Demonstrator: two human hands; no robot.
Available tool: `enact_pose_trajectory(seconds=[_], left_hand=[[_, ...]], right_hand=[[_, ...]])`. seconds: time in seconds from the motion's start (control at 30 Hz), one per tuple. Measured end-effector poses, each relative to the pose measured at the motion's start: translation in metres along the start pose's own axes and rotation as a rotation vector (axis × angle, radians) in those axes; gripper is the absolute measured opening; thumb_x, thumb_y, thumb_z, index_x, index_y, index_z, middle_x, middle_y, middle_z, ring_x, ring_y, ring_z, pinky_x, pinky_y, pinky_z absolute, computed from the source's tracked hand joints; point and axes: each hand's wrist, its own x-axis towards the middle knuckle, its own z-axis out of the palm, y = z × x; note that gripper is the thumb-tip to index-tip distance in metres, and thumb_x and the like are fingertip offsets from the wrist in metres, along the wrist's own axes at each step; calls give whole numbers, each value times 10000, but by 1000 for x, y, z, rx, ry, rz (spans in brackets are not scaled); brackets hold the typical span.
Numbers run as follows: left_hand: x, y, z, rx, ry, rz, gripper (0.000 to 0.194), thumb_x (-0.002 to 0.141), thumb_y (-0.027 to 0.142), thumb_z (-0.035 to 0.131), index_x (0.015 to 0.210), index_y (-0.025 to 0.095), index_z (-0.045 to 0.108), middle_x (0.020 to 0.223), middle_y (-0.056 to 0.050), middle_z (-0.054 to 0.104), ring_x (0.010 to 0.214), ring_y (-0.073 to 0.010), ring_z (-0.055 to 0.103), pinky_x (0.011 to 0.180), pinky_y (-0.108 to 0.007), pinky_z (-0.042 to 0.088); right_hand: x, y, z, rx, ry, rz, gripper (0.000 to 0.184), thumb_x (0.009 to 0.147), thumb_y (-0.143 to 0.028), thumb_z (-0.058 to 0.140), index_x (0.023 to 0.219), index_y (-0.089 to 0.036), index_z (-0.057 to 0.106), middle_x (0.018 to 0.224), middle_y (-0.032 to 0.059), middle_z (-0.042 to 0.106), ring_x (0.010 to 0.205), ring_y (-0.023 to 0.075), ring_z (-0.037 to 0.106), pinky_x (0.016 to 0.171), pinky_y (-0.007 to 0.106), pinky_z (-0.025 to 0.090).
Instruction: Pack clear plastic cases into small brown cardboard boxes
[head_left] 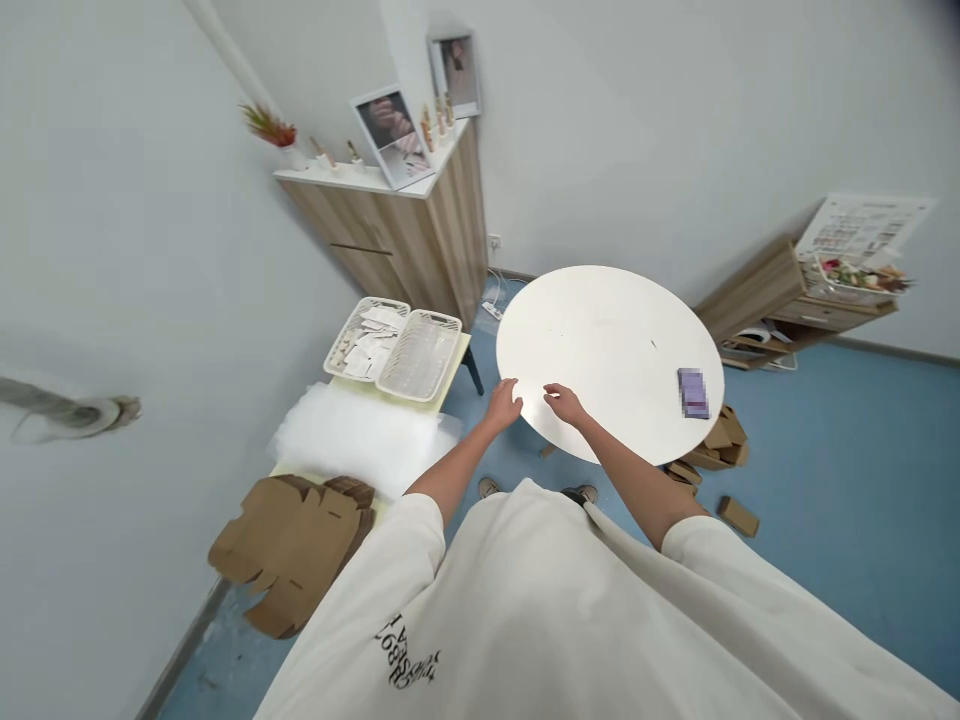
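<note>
I stand at a round white table (600,330). My left hand (503,403) rests at the table's near left edge, fingers curled over the rim. My right hand (563,402) lies just beside it on the tabletop, fingers loosely bent with nothing visible in them. A small purple rectangular object (693,392), blurred, lies on the table's right side, well away from both hands.
Left of the table a low yellow bench holds two white baskets (394,345), a sheet of white padding (360,435) and flat cardboard blanks (292,545). Folded cardboard boxes (720,445) lie on the blue floor. A wooden cabinet (405,215) and a low shelf (795,300) stand against the walls.
</note>
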Motion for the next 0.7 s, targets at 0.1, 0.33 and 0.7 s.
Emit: enact_pose_trajectory(seconds=[0.1,0.33,0.7], left_hand=[[-14,-28,-36,-20,46,-44,525,878,231,579,1396,175,524,1489,-158,486,1432,-307,408,1216,-458,281],[-34,-73,-87,29,172,-100,495,904,189,517,1399,171,512,1486,-149,489,1414,-281,431,1184,-439,341],[-8,-105,-133,281,197,-115,497,911,180,494,1406,205,524,1494,-129,481,1404,-280,431,1134,-453,394]], right_hand=[[11,-30,35,-38,-70,-61,390,927,-287,540,1291,-214,659,1374,86,634,1163,230,645,1023,369,502],[45,-87,82,-130,-138,-187,340,917,-260,563,1229,-219,692,1282,73,689,1074,204,680,1009,363,515],[113,-148,126,-337,-239,-337,360,948,-253,528,1280,-204,660,1319,86,668,1114,203,664,994,329,505]])
